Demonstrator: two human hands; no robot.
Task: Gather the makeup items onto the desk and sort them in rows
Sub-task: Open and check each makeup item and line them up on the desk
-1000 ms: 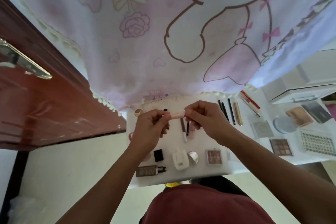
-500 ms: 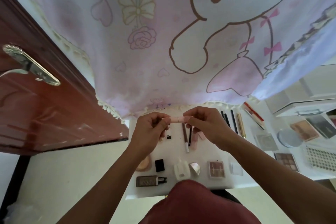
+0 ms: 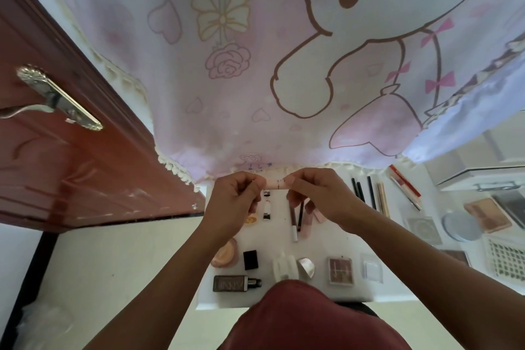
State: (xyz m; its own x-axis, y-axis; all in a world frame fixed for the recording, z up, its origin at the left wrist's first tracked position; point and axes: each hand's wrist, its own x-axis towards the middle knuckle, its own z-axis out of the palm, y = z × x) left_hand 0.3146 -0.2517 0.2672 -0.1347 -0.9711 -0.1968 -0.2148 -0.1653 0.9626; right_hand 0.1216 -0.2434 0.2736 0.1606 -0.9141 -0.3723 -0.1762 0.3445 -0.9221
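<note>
The person's left hand [image 3: 233, 202] pinches one end of a short pale-pink plastic tube [image 3: 276, 185], fingers curled. The right hand [image 3: 321, 199] pinches the other end, so the tube lies level between them above the white desk [image 3: 326, 247]. That two-ended hold suggests capping or checking it before it joins a row. Just under the grip lie a small white-and-black tube [image 3: 266, 206] and a brown white-capped pencil [image 3: 293, 221]. Right of the grip, slim black pencils [image 3: 360, 193] lie parallel, likely a sorted row.
</note>
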